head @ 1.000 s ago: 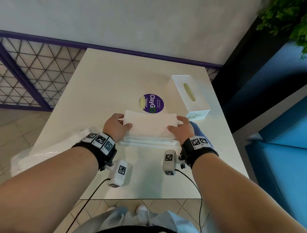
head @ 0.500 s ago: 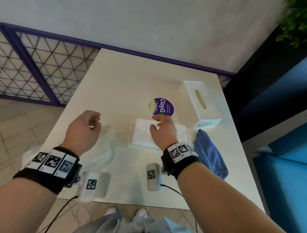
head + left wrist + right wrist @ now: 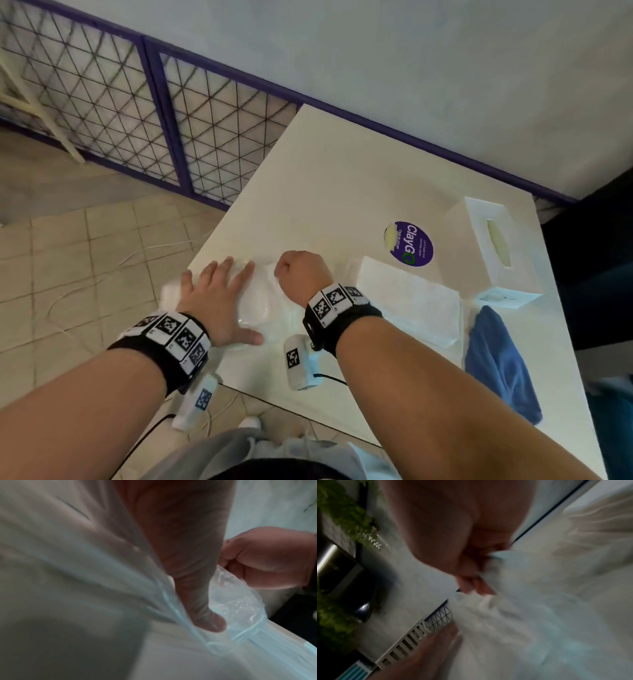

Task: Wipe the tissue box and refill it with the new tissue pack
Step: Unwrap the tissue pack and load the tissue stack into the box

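The white tissue box (image 3: 489, 250) stands at the table's right side with its slot up. A bare stack of white tissues (image 3: 407, 301) lies left of it. The empty clear plastic wrapper (image 3: 263, 308) lies at the table's left edge. My left hand (image 3: 219, 291) presses flat on it with fingers spread. My right hand (image 3: 301, 274) is curled and grips the wrapper's near end. In the left wrist view my right hand (image 3: 267, 558) pinches the crinkled wrapper (image 3: 236, 595). The right wrist view is blurred; my right hand (image 3: 471, 574) shows curled fingers on the wrapper.
A blue cloth (image 3: 496, 359) lies crumpled at the table's right front edge. A round purple sticker (image 3: 409, 243) sits between the tissues and the box. The white table (image 3: 342, 178) ends just left of my left hand. A mesh fence (image 3: 102, 102) and tiled floor lie beyond.
Both hands left the tissue stack and moved left to the plastic wrapper. The left hand went from hovering curled to flat on it; the right hand now grips it. My view turned left.
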